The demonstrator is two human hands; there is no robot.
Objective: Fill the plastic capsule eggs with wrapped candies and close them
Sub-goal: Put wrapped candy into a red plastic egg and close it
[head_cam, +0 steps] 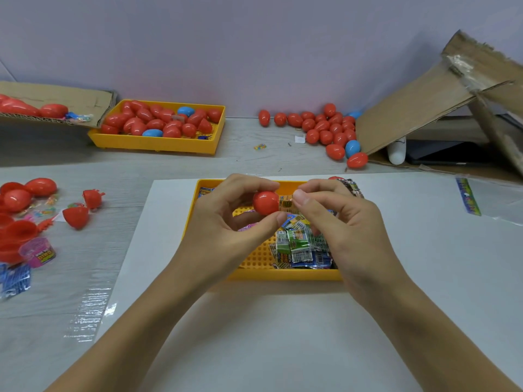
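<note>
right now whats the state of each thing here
left hand: holding a red egg half
right hand: pinching a candy at the half's mouth
near tray: holds wrapped candies
far tray: full of closed eggs
loose eggs: closed
box: tipped over, open

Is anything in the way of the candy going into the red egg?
Nothing visible blocks it. The left hand holds the red egg half, and the right hand pinches the wrapped candy right at its side, above the yellow tray. The egg's opening itself is hidden.
</note>
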